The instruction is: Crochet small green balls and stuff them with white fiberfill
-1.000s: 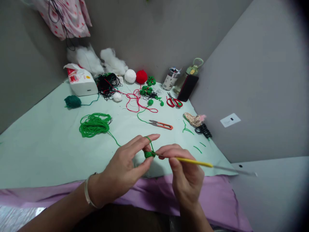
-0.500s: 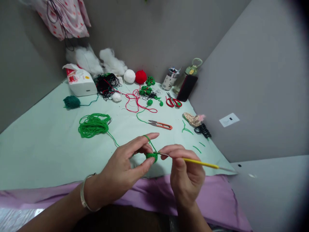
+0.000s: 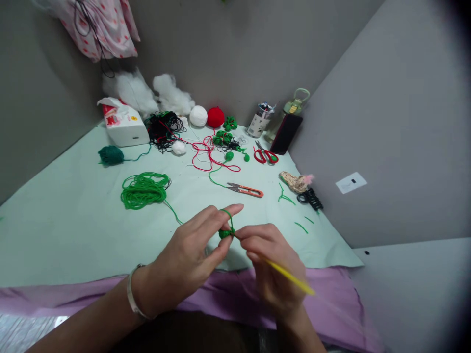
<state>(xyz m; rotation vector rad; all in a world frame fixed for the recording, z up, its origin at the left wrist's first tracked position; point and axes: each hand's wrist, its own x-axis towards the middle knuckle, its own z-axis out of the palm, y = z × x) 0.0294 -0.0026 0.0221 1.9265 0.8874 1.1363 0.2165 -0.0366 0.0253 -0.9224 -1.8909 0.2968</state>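
Between the thumb and fingers of my left hand [image 3: 191,245] is pinched a small green crochet piece [image 3: 225,233]. A strand of green yarn [image 3: 228,214] loops over its raised index finger. My right hand [image 3: 274,267] grips a crochet hook [image 3: 289,277] with a yellow handle, its back end angled down to the right and blurred. The hook's tip meets the right side of the piece, where fingers partly cover it. From the left hand the working yarn runs back to a loose green skein [image 3: 144,191] on the table.
Orange thread snips [image 3: 246,190] lie just beyond my hands, with red-handled scissors [image 3: 265,155] farther back. Red yarn [image 3: 215,117], a white ball [image 3: 198,116], a tangle of black yarn [image 3: 164,128], a tissue pack [image 3: 123,125] and a phone [image 3: 287,134] line the back. A black hair clip [image 3: 311,198] sits right.
My right hand has turned, so the hook's yellow handle now slants downward instead of lying nearly level. Its fingertips have moved left against the crochet piece, which has tilted slightly.
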